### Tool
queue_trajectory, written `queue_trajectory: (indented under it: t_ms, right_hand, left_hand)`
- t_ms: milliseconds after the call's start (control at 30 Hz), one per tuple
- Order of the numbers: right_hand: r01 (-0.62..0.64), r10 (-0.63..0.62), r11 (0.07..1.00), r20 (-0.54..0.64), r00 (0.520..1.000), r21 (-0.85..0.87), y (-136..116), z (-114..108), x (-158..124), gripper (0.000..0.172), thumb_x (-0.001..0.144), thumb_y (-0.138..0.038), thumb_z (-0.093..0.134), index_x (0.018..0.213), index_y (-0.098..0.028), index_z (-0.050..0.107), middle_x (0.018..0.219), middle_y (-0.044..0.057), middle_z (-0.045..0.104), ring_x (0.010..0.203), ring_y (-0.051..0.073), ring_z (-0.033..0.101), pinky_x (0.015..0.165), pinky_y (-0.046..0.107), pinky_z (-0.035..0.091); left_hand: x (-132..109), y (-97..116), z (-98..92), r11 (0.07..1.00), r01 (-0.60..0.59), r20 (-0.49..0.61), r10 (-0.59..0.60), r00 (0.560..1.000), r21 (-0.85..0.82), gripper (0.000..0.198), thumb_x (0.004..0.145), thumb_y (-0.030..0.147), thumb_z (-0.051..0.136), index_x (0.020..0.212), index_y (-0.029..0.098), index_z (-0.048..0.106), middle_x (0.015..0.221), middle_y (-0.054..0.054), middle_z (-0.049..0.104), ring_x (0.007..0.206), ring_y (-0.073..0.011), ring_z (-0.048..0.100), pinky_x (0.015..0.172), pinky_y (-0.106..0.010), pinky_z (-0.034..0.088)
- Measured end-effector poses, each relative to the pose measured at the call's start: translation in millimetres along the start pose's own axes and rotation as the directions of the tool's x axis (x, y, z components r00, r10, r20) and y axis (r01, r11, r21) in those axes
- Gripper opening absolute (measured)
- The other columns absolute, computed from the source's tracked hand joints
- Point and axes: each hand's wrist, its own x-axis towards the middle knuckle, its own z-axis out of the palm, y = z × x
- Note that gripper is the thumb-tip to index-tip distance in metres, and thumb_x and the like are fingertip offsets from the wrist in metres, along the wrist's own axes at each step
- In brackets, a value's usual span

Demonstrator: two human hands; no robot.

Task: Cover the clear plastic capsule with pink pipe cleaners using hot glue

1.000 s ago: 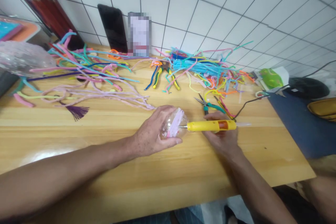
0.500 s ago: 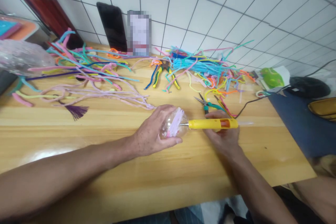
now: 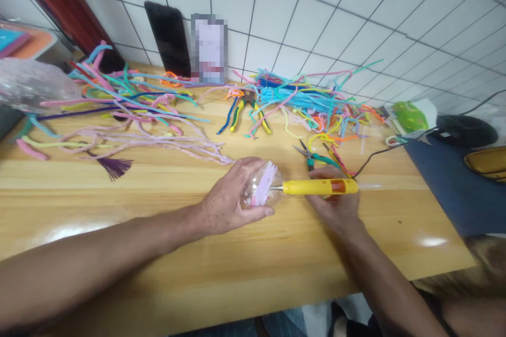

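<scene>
My left hand (image 3: 227, 197) is wrapped round a clear plastic ball (image 3: 249, 192), which has a lilac fuzzy strip (image 3: 264, 184) on its side facing right. From the right, my right hand (image 3: 338, 208) grips a yellow glue gun (image 3: 306, 187) with a clear stick projecting from its back. The gun's metal nozzle points left and meets the lilac strip, seemingly touching it. Most of the gun's handle is hidden by my fingers. Just behind my right hand lie long-nose pliers (image 3: 306, 155) with green handles.
Many coloured pipe cleaners (image 3: 292, 97) lie along the back of the wooden table (image 3: 177, 263), with yellow-handled pliers (image 3: 237, 116) among them. A purple tassel (image 3: 114, 166) lies at left. Two phones, one black (image 3: 169, 39), lean on the tiled wall. A cable (image 3: 369, 158) runs right.
Both hands, the ball and the glue gun hold nearly the same place. A leg at the lower right has shifted slightly.
</scene>
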Motion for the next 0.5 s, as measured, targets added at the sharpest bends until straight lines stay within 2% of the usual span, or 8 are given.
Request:
queue_trajectory:
  t_ms: [133, 300, 500]
  right_hand:
    - [0.006, -0.006, 1.0, 0.036, 0.999, 0.005, -0.1, -0.2, -0.3, 0.019, 0.083, -0.019, 0.076, 0.1, -0.026, 0.07, 0.083, 0.0, 0.076, 0.069, 0.02, 0.074, 0.064, 0.034, 0.062]
    - [-0.001, 0.0, 1.0, -0.016, 1.0, -0.027, -0.4, 0.1, -0.2, 0.017, 0.084, -0.022, 0.077, 0.099, -0.025, 0.071, 0.086, 0.002, 0.078, 0.074, 0.023, 0.077, 0.065, 0.035, 0.063]
    - [0.002, -0.003, 1.0, 0.041, 0.999, 0.018, 0.9, -0.6, -1.1, 0.018, 0.084, -0.019, 0.077, 0.099, -0.026, 0.07, 0.084, 0.001, 0.076, 0.071, 0.021, 0.074, 0.067, 0.035, 0.063]
  left_hand:
    - [0.2, 0.0, 0.6, 1.0, -0.001, -0.003, 0.001, 1.0, 0.0, 0.091, 0.085, 0.039, 0.091, 0.162, 0.029, 0.044, 0.157, -0.016, 0.059, 0.148, -0.0371, 0.057, 0.125, -0.059, 0.049]
    - [-0.6, -1.0, 0.8, 0.999, -0.022, 0.006, 0.021, 1.0, 0.026, 0.09, 0.088, 0.036, 0.088, 0.164, 0.028, 0.039, 0.157, -0.017, 0.057, 0.148, -0.037, 0.055, 0.124, -0.059, 0.049]
    - [-1.2, -2.2, 1.6, 0.999, -0.024, 0.009, 0.023, 1.0, 0.041, 0.092, 0.087, 0.037, 0.088, 0.163, 0.028, 0.038, 0.158, -0.017, 0.057, 0.149, -0.0372, 0.055, 0.125, -0.06, 0.049]
